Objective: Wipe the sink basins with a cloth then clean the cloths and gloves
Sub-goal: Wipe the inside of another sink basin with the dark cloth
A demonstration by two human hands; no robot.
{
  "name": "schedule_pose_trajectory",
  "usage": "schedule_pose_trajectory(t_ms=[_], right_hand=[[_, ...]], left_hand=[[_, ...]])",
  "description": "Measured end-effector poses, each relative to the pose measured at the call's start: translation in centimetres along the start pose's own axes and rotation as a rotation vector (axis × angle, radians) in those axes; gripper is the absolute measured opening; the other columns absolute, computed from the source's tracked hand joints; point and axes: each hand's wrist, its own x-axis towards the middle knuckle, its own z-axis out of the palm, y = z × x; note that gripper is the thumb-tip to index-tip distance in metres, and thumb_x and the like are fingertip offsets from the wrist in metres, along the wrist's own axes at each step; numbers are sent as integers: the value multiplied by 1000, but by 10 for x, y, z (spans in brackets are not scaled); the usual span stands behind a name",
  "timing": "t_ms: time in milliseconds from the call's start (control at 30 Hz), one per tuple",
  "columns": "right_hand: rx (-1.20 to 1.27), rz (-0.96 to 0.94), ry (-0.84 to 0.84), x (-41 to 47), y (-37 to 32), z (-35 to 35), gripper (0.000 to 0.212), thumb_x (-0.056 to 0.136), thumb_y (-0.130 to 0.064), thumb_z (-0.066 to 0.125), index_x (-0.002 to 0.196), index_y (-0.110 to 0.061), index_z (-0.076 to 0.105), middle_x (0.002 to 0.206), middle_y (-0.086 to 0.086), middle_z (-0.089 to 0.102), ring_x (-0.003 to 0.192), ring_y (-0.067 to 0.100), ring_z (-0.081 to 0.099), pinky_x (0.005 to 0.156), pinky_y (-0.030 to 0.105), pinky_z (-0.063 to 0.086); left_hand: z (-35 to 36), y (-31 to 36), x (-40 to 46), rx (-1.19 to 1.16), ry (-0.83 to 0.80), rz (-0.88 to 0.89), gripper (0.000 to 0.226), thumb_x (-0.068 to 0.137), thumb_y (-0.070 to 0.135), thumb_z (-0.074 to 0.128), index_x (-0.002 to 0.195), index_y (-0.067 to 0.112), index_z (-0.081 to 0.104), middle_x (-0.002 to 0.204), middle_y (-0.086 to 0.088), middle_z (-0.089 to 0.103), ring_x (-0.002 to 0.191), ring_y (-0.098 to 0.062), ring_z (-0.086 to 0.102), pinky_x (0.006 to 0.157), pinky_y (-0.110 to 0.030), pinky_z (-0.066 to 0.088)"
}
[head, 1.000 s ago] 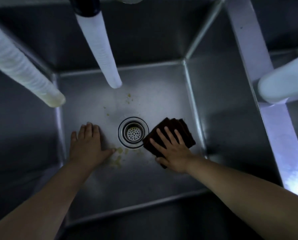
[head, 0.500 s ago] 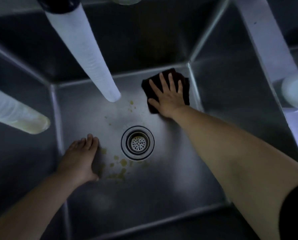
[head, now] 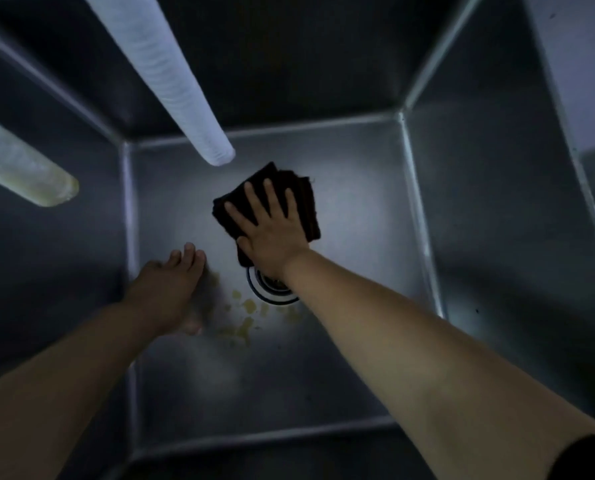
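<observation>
I look down into a deep steel sink basin (head: 358,188). My right hand (head: 270,230) lies flat, fingers spread, pressing a folded dark brown cloth (head: 308,206) onto the basin floor just behind the drain (head: 275,292). The hand and wrist hide most of the drain. My left hand (head: 169,289) rests flat on the floor to the left of the drain, holding nothing. Yellowish food scraps (head: 246,315) lie on the floor between my left hand and the drain.
A white ribbed hose (head: 164,81) hangs down over the basin's back middle. A second hose (head: 22,168) with a yellowed end hangs at the left. Steel walls close the basin on all sides, with a bright divider (head: 566,81) at the right.
My right hand slid the cloth from the back right corner toward me and left, to just behind the drain. My left hand stayed flat at the left of the drain.
</observation>
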Motion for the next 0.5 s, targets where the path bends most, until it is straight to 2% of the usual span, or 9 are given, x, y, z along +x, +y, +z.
schedule_pose_trajectory(t_ms=[100,167,400,500], right_hand=[[-37,-94,-6,-11,14,-1,56,99,-47,19,148,-38,-4,159,1,-12,143,31,-19,111,53,-16],[-43,-72,0,-14,40,-3,55,98,-48,20,148,-40,-3,159,-2,-10,143,28,-18,112,51,-15],[-18,267,44,-8,147,-20,60,95,-55,19,148,-40,-5,159,1,-12,144,28,-17,112,49,-12],[31,424,56,12,159,-28,63,94,-58,20,148,-38,-7,158,2,-16,143,30,-19,112,51,-12]], left_hand=[[-12,-5,-3,-13,-91,12,125,67,66,68,148,8,-7,158,-13,-7,145,-22,13,109,-36,33],[-16,-8,-2,-22,-131,16,124,67,63,69,148,10,-7,159,-10,-9,146,-20,11,110,-36,33],[-5,-18,6,-69,-76,33,119,68,59,67,150,17,-9,159,-3,-11,146,-14,9,109,-33,34],[4,-27,11,-177,-54,56,117,69,58,67,150,22,-11,157,1,-16,145,-10,4,111,-27,30]])
